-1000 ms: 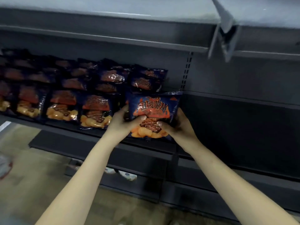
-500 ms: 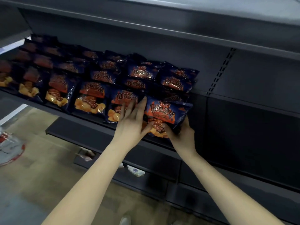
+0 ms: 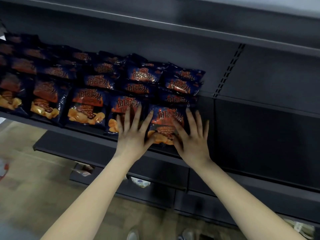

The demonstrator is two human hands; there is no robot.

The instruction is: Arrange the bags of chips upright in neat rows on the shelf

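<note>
We're at the shelf [image 3: 78, 130], both hands flat on the front row. Our left hand [image 3: 132, 135] is spread wide, fingers straight, lying across the end bag [image 3: 164, 122] and its left neighbour [image 3: 121, 108]. Our right hand [image 3: 194, 141], fingers spread too, presses on the end bag's right side. That bag stands at the right end of the near row, touching the chip bags [image 3: 143, 75] stacked behind it.
</note>
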